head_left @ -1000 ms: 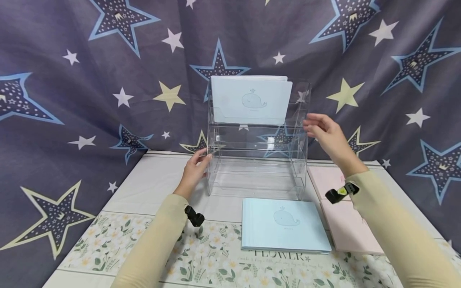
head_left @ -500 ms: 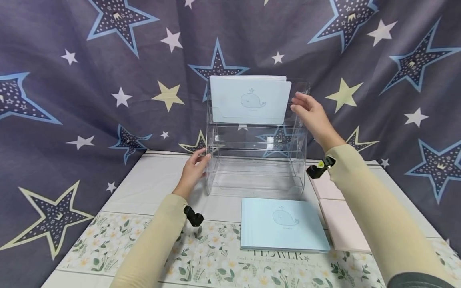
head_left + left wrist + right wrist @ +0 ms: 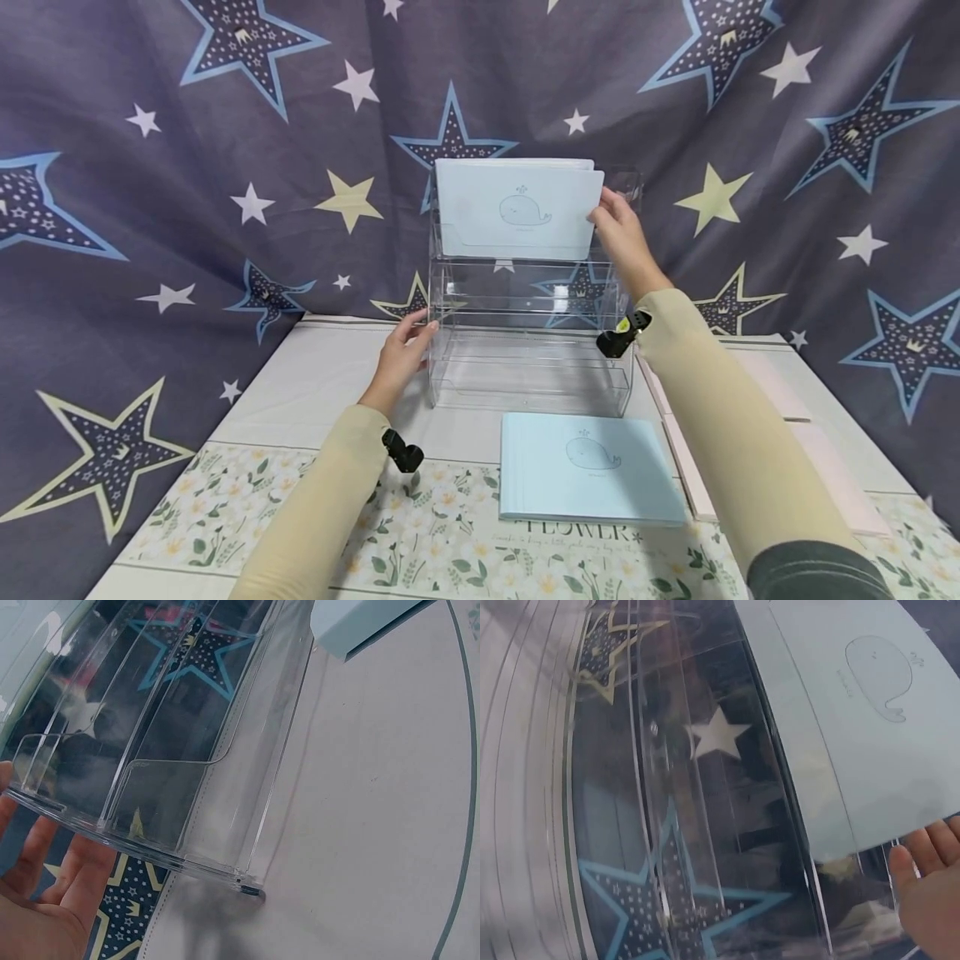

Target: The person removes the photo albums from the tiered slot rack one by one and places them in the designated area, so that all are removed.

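Note:
My left hand [image 3: 397, 354] holds the left side panel of a clear plastic display rack [image 3: 528, 392]. In the left wrist view its fingers [image 3: 79, 877] lie along the panel's outer side. A light blue whale booklet [image 3: 480, 204] stands in the rack's top tier, with another pale sheet edge [image 3: 525, 162] showing behind it. My right hand [image 3: 626, 242] is at that booklet's right edge, fingertips touching it; the right wrist view shows the thumb just off the edge. Lower tiers hold no booklets. Before the rack lies a light blue whale booklet stack [image 3: 562, 487].
Pink booklets [image 3: 832, 475] lie on the right of the table, partly hidden by the right forearm. A flowered runner [image 3: 420, 533] crosses the front of the white tabletop [image 3: 300, 383]. A dark star-patterned curtain [image 3: 225, 250] hangs right behind the rack.
My right hand has moved left, from beside the rack's right side up to the standing booklet's right edge. The left hand stays on the rack, and the booklets hold their places.

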{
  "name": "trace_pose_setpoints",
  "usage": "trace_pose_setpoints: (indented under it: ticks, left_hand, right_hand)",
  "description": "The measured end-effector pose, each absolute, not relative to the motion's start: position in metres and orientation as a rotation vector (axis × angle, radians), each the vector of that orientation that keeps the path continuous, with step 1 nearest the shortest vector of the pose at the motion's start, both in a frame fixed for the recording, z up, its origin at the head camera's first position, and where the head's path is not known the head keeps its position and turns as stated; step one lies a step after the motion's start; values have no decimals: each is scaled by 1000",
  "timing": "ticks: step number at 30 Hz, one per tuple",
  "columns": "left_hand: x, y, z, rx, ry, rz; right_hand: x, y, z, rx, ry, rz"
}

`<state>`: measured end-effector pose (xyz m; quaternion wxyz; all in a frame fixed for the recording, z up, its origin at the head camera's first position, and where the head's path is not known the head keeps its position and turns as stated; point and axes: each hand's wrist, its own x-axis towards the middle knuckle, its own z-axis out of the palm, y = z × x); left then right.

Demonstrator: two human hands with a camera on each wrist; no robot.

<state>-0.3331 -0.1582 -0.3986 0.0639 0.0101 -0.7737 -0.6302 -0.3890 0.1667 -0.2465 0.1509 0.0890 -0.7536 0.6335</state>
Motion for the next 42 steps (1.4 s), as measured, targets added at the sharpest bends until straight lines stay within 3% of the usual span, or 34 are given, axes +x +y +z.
trace_pose_setpoints:
  ticks: [14,24,42]
  left_hand:
    - [-333,-159,-399,26,-2337,-1889]
    - [-333,-158,-400,27,-2321,-1910]
    - [-335,-159,-401,23,-2326,-1906]
  right_hand:
    - [-391,154,-244,161,-2165,1882]
    - [-393,155,-250,311,-2215,1936]
    - [-398,155,-265,312,-2029,1974]
